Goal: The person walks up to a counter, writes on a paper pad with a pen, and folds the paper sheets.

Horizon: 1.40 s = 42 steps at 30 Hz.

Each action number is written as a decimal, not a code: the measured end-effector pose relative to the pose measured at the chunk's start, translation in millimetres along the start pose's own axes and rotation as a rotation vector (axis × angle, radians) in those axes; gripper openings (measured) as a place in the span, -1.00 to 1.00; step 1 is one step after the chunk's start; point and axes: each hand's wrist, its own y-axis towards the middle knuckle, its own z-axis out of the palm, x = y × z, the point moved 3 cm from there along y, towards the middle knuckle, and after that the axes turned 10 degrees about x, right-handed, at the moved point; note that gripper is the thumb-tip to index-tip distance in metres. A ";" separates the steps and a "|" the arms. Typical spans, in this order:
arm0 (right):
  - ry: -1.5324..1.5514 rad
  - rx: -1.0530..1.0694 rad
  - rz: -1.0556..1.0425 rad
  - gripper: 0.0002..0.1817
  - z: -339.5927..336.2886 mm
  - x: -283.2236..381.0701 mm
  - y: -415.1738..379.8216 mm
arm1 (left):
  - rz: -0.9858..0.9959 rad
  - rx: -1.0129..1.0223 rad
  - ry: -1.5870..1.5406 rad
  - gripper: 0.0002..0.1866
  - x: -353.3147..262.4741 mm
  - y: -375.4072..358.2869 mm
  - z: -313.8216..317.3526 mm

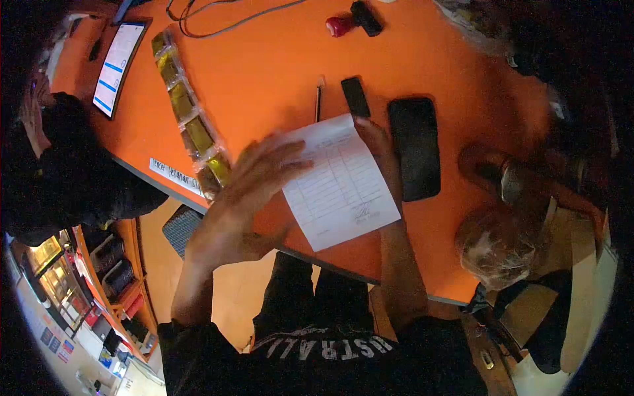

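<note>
A white printed form with a ruled table and signature-like marks is tilted above the table's near edge. My right hand grips it at the right edge, thumb near the top corner and the other fingers hidden behind the sheet. My left hand, slightly blurred, has its fingers stretched out over the form's left side. Beyond the sheet lie a pen and a small black device. A large black phone rests just right of my right hand.
On the orange table, a strip of gold sachets runs down the left beside a handwritten label. A lit screen stands near another person's hand. Red and black items lie at the back; clear plastic is at right.
</note>
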 end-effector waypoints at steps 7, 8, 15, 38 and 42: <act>-0.043 -0.001 0.119 -0.14 2.8 21.0 -3.5 | -0.404 -0.405 -0.426 -0.82 37.2 6.1 0.9; -0.052 0.033 0.191 -0.18 2.8 24.4 -3.6 | -0.501 -0.527 -0.510 -0.87 43.4 8.9 0.5; 0.023 -0.007 0.191 -0.40 1.1 12.7 -11.0 | -0.080 -0.818 0.301 -0.62 35.1 16.7 -1.0; -1.248 -0.064 0.105 -0.75 35.3 36.4 45.7 | -0.428 -0.636 -0.292 -0.72 81.1 0.1 -2.9; -0.376 -0.073 0.256 -0.73 14.7 51.8 49.1 | -0.409 -0.570 0.061 -0.63 62.2 15.4 -12.5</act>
